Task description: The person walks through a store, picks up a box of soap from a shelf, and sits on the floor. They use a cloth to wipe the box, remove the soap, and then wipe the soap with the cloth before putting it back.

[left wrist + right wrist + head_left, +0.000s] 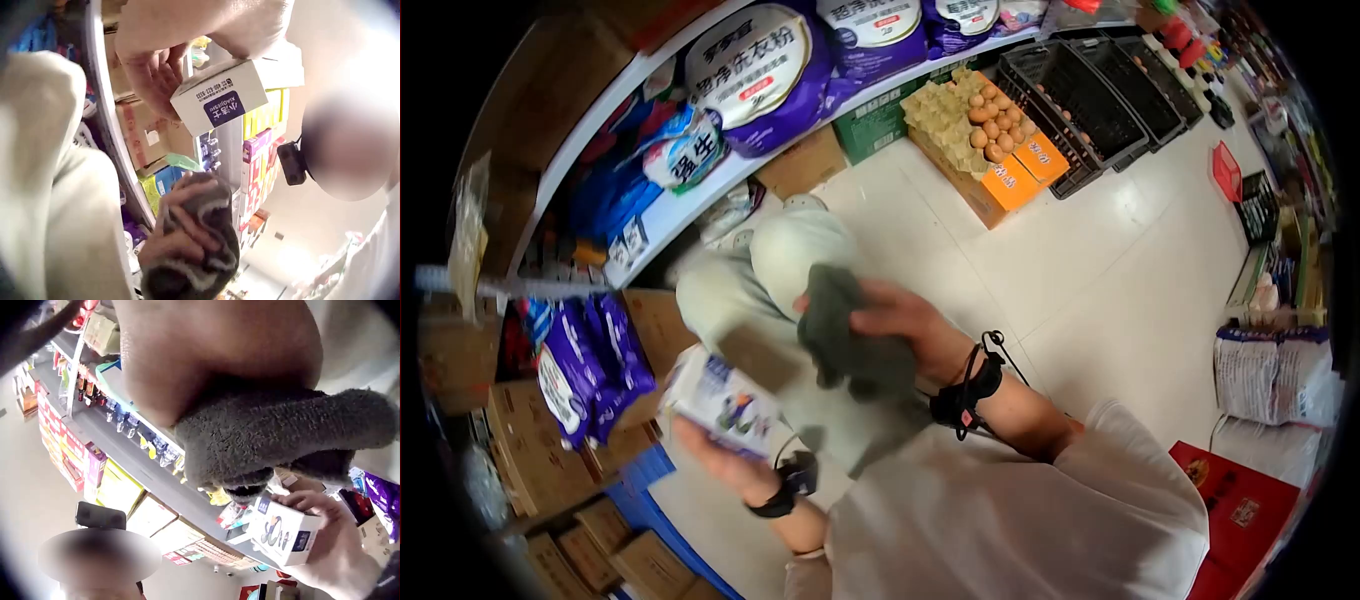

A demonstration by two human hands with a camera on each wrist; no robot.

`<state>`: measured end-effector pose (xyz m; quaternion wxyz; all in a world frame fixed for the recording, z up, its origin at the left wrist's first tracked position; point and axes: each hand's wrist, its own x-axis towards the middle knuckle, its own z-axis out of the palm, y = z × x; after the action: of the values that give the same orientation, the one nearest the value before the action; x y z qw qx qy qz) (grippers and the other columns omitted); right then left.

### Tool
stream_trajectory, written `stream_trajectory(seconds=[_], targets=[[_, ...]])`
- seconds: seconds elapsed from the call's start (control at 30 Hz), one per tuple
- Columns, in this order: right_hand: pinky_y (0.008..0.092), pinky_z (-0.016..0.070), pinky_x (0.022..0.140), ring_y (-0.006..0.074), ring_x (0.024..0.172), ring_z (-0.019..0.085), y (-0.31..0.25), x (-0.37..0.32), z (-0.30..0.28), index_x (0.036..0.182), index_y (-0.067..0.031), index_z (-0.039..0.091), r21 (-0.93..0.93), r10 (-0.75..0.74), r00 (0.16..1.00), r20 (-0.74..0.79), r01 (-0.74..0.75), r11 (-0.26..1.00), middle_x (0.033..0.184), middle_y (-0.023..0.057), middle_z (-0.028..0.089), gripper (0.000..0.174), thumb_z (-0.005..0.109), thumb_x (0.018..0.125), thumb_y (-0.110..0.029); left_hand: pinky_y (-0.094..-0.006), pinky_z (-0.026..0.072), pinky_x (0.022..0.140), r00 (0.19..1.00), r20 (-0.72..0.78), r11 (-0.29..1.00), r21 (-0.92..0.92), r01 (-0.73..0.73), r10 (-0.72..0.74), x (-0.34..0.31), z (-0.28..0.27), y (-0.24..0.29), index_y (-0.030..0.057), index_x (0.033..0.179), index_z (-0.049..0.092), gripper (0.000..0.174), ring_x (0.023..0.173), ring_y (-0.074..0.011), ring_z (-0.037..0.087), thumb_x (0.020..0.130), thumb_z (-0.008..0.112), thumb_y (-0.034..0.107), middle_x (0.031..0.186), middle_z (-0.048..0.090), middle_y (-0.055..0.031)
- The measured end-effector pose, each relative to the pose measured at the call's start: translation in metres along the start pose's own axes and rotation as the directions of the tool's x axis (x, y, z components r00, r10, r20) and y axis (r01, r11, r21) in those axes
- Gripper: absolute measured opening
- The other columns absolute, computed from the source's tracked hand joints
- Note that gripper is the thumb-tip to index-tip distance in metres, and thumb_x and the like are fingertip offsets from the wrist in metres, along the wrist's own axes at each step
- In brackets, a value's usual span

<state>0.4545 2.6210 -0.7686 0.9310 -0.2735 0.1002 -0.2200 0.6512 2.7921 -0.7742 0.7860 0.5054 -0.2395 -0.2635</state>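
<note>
Two hands are busy here, and I have both in sight. My left hand (725, 465) holds a small white box (745, 415) with pictures printed on it, the fingers wrapped round its side. Over on the right, my right hand (905, 320) has its grip full of a fuzzy dark grey cloth (845, 325), bunched up with part of it hanging loose. So neither grip is free. Both things are up in the air above pale trousers (800, 250), the cloth near the box, a gap between them in the head view.

As I read it, this is a handling step: box in one hand, cloth in the other, neither set down. The next move calls for a steady left grip, firm enough to stop the carton slipping but not to dent it, and the cloth's loose end gathered so it doesn't snag. Off to the side, the shelf (675, 215) carries purple bags (760, 115), and brown eggs (995, 125) sit well apart from my hands.
</note>
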Motion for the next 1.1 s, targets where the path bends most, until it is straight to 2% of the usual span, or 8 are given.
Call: stream_trajectory(seconds=[0.17, 0.23, 0.3, 0.37, 0.43, 0.9, 1.03, 1.1], targets=[[0.0347, 0.0540, 0.098, 0.0210, 0.114, 0.066, 0.009, -0.035, 0.013, 0.146, 0.0028, 0.049, -0.026, -0.105, 0.994, 0.018, 0.105, 0.994, 0.127, 0.0127, 0.065, 0.054, 0.063, 0.098, -0.020, -0.0379, 0.0586, 0.075, 0.931, -0.245, 0.961, -0.130, 0.246, -0.271, -0.071, 0.046, -0.037, 0.0006, 0.125, 0.061, 0.041, 0.090, -0.0203, 0.070, 0.108, 0.051, 0.036, 0.112, 0.070, -0.0095], [0.0356, 0.0539, 0.099, 0.0219, 0.116, 0.066, 0.018, -0.041, 0.012, 0.145, 0.0036, 0.049, -0.001, -0.106, 0.994, -0.003, 0.106, 0.994, 0.127, 0.0143, 0.065, 0.053, 0.061, 0.098, -0.018, -0.0346, 0.0575, 0.073, 0.939, -0.124, 0.946, -0.101, 0.309, -0.321, -0.088, 0.053, -0.025, 0.0002, 0.122, 0.062, 0.038, 0.085, -0.0179, 0.069, 0.109, 0.051, 0.034, 0.108, 0.070, -0.0096], [0.0361, 0.0520, 0.102, 0.0228, 0.118, 0.065, 0.022, -0.039, 0.015, 0.146, 0.0048, 0.048, 0.056, -0.053, 0.995, 0.081, 0.048, 0.997, 0.129, 0.0159, 0.065, 0.053, 0.059, 0.098, -0.016, -0.0330, 0.0563, 0.076, 0.931, -0.228, 0.956, 0.003, 0.294, -0.286, -0.105, 0.034, -0.043, -0.0004, 0.120, 0.062, 0.037, 0.085, -0.0172, 0.068, 0.109, 0.051, 0.033, 0.105, 0.069, -0.0100], [0.0351, 0.0496, 0.105, 0.0225, 0.119, 0.064, 0.034, -0.031, 0.026, 0.145, 0.0053, 0.049, -0.002, -0.092, 0.995, 0.027, 0.092, 0.996, 0.130, 0.0157, 0.065, 0.052, 0.059, 0.099, -0.018, -0.0319, 0.0553, 0.077, 0.955, 0.008, 0.955, -0.038, 0.296, -0.296, -0.100, 0.041, -0.018, -0.0038, 0.123, 0.061, 0.042, 0.086, -0.0170, 0.068, 0.109, 0.051, 0.035, 0.105, 0.070, -0.0108], [0.0339, 0.0488, 0.105, 0.0220, 0.118, 0.064, 0.041, -0.024, 0.029, 0.144, 0.0056, 0.050, -0.072, -0.086, 0.996, 0.036, 0.088, 0.993, 0.130, 0.0146, 0.065, 0.051, 0.059, 0.100, -0.018, -0.0322, 0.0558, 0.078, 0.963, 0.013, 0.963, -0.030, 0.268, -0.267, -0.097, 0.038, -0.012, -0.0045, 0.126, 0.061, 0.044, 0.089, -0.0171, 0.068, 0.110, 0.049, 0.035, 0.108, 0.070, -0.0116], [0.0323, 0.0528, 0.099, 0.0202, 0.114, 0.065, 0.076, -0.022, 0.038, 0.142, 0.0066, 0.051, -0.329, 0.017, 0.999, -0.043, -0.030, 0.944, 0.130, 0.0148, 0.064, 0.053, 0.059, 0.098, -0.021, -0.0267, 0.0534, 0.074, 0.922, -0.119, 0.918, -0.201, 0.342, -0.370, -0.121, 0.029, -0.002, -0.0034, 0.128, 0.058, 0.047, 0.084, -0.0120, 0.066, 0.113, 0.039, 0.037, 0.105, 0.068, -0.0076], [0.0302, 0.0515, 0.096, 0.0156, 0.108, 0.065, 0.092, -0.015, 0.055, 0.133, 0.0024, 0.058, -0.269, -0.192, 0.979, -0.074, 0.165, 0.949, 0.120, 0.0101, 0.068, 0.039, 0.060, 0.101, -0.019, -0.0294, 0.0450, 0.101, 0.971, -0.003, 0.967, -0.090, 0.238, -0.239, -0.115, 0.025, -0.001, -0.0064, 0.144, 0.049, 0.051, 0.116, -0.0159, 0.059, 0.113, 0.041, 0.033, 0.128, 0.062, -0.0120], [0.0298, 0.0505, 0.095, 0.0151, 0.106, 0.063, 0.094, -0.010, 0.055, 0.130, 0.0012, 0.061, -0.471, -0.368, 0.928, -0.062, 0.298, 0.830, 0.118, 0.0085, 0.069, 0.034, 0.060, 0.102, -0.018, -0.0309, 0.0412, 0.106, 0.985, 0.029, 0.983, -0.069, 0.171, -0.170, -0.105, 0.033, -0.002, -0.0069, 0.147, 0.046, 0.052, 0.121, -0.0176, 0.056, 0.112, 0.043, 0.032, 0.134, 0.059, -0.0135]])
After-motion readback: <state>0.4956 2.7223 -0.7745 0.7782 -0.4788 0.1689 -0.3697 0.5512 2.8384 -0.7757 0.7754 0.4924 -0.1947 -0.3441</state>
